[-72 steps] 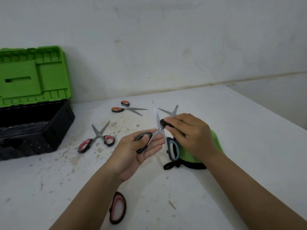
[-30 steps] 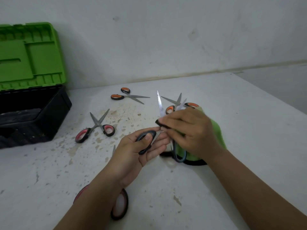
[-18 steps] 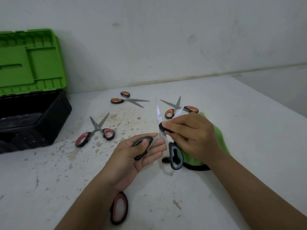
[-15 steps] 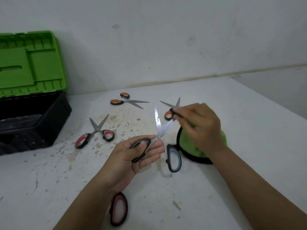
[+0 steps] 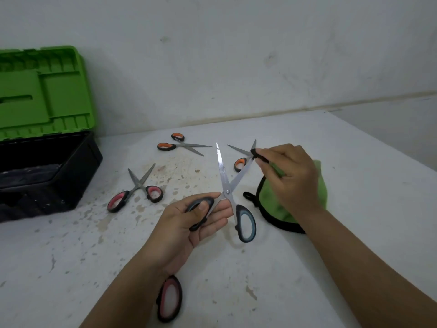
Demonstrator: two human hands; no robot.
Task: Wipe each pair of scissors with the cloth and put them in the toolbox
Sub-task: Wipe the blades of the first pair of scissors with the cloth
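The grey-handled scissors (image 5: 228, 192) are held up over the table (image 5: 354, 162), blades spread wide in an X. No brand, label or writing can be read on them or on anything else here. The left hand (image 5: 189, 223) holds one handle loop: the thumb lies across the top of the loop and the fingers curl underneath it, palm turned up. The other loop, black with a blue-grey lining, hangs free below the pivot, just right of the left fingertips. One blade points straight up; the other slants up to the right, where the right hand (image 5: 290, 178) pinches the black-edged corner of the green cloth (image 5: 269, 202) between thumb and forefinger at or just past that blade's tip; whether cloth and tip touch cannot be told. The remaining fingers curl round the gathered cloth, and the rest of it lies bunched on the table under the wrist.

Behind the right hand lie orange-handled scissors (image 5: 240, 162), partly hidden. A second orange-handled pair (image 5: 182, 145) lies further back, near the wall. Pink-handled scissors (image 5: 139, 190) lie open to the left, between the hands and the toolbox (image 5: 78, 176). The toolbox is black, stands at the left edge, and its green lid (image 5: 45, 91) is raised against the wall. One more pink handle (image 5: 169, 298) shows beneath the left forearm.
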